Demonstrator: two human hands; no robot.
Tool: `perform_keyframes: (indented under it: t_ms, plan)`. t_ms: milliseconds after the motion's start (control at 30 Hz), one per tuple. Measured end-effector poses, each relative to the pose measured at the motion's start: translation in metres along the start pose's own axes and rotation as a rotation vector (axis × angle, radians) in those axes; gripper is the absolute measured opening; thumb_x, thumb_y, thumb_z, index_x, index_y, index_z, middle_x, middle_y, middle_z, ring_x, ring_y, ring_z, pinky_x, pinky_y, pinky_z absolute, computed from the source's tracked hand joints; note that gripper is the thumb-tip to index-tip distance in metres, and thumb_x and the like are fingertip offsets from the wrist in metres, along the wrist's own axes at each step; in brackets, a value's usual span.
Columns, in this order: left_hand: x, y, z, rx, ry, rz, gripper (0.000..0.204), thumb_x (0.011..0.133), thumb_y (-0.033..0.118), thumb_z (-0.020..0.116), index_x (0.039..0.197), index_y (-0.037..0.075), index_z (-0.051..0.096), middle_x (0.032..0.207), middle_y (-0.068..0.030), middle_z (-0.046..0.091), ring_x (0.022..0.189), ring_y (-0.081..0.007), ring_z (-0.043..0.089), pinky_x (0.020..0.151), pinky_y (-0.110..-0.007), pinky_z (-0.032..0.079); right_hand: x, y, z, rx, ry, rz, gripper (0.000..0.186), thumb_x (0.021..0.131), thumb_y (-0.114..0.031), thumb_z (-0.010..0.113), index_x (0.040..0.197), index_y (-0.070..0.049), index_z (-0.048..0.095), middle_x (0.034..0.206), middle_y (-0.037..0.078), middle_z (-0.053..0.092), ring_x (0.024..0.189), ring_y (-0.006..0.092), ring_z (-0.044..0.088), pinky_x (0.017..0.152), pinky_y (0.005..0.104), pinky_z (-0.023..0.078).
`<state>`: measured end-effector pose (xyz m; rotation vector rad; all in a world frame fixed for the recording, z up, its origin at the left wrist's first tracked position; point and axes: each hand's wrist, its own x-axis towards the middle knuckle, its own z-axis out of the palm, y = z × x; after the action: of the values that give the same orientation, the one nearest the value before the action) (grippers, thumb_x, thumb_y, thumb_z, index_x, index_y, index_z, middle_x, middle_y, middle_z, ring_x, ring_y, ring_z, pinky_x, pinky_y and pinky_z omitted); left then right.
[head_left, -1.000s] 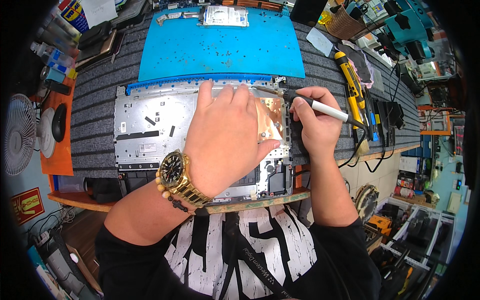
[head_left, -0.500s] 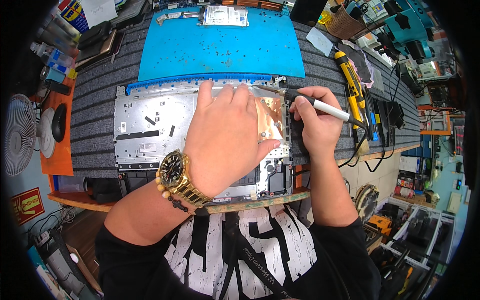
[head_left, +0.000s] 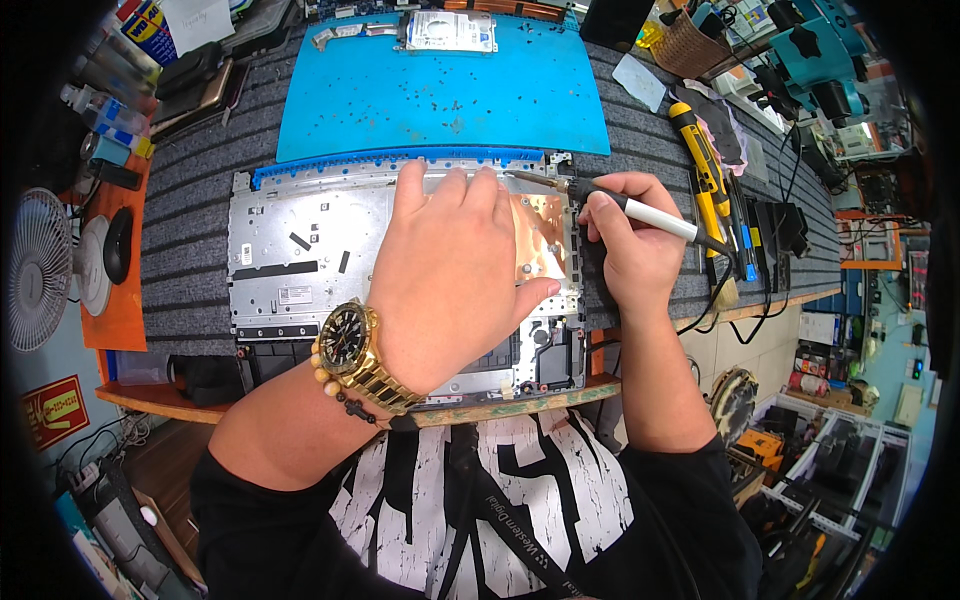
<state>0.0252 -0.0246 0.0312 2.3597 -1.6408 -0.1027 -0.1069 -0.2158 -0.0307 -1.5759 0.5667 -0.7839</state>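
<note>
The right hand (head_left: pixel 638 255) pinches a soldering iron (head_left: pixel 660 217) just beside the 3 o'clock edge of a metal laptop panel (head_left: pixel 285 220), which lies on the desk (head_left: pixel 190 230), long axis 9 to 3. The iron slants 10 to 4, its tip toward 10, over the panel's far strip; contact cannot be told. The left hand (head_left: pixel 445 270) lies flat on the panel, grasping nothing visible, its fingertips nearer that tip, at its 9 o'clock.

Lettering marks the lanyard (head_left: pixel 513 533); the can (head_left: pixel 148 32) too
</note>
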Motion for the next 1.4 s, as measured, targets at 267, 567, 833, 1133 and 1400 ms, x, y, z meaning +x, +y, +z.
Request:
perform_keyframes:
  t_ms: [267,567,833,1133,1400]
  plan:
    - [0.0000,-0.0001,-0.0002,-0.006,0.000,0.002,0.089,0.098,0.061,0.080,0.146,-0.012,0.068,0.142,-0.0206,0.072,0.139,-0.0333,0.066,0.129,-0.061,0.035,0.0000,0.0006,-0.0006,-0.007,-0.007,0.001,0.015,0.103,-0.004,0.081,0.116,0.001,0.074,0.083,0.000,0.073,0.065,0.0037,0.061,0.058,0.0221,0.046]
    - [-0.0003,-0.0006,0.0014,-0.014,0.014,0.004,0.089,0.097,0.061,0.081,0.145,-0.012,0.068,0.142,-0.0204,0.072,0.138,-0.0331,0.066,0.129,-0.061,0.035,0.0012,0.0022,-0.0011,0.029,0.002,0.020,0.016,0.103,-0.005,0.081,0.115,0.001,0.073,0.082,-0.001,0.073,0.064,0.0033,0.061,0.057,0.0221,0.045]
    - [-0.0005,0.0000,0.0014,0.003,0.013,0.002,0.088,0.097,0.061,0.081,0.145,-0.012,0.068,0.142,-0.0204,0.072,0.138,-0.0332,0.066,0.129,-0.061,0.035,0.0009,0.0021,-0.0013,0.035,-0.002,0.009,0.016,0.103,-0.006,0.082,0.115,0.001,0.074,0.082,-0.001,0.073,0.065,0.0033,0.061,0.058,0.0218,0.046]
    - [0.0006,0.0007,-0.0012,0.003,-0.017,0.005,0.090,0.094,0.061,0.085,0.144,-0.013,0.068,0.141,-0.0212,0.072,0.138,-0.0339,0.065,0.128,-0.060,0.035,0.0025,0.0066,-0.0021,0.003,0.002,-0.001,0.015,0.103,-0.006,0.082,0.115,0.001,0.074,0.084,-0.001,0.073,0.067,0.0028,0.062,0.059,0.0212,0.046]
    - [-0.0010,0.0002,-0.0025,-0.008,-0.013,0.012,0.092,0.093,0.062,0.085,0.142,-0.013,0.068,0.142,-0.0222,0.071,0.138,-0.0351,0.065,0.129,-0.059,0.035,-0.0020,-0.0004,-0.0007,0.030,0.028,-0.031,0.017,0.104,-0.004,0.080,0.118,0.001,0.073,0.089,0.001,0.075,0.075,0.0038,0.065,0.065,0.0218,0.049]
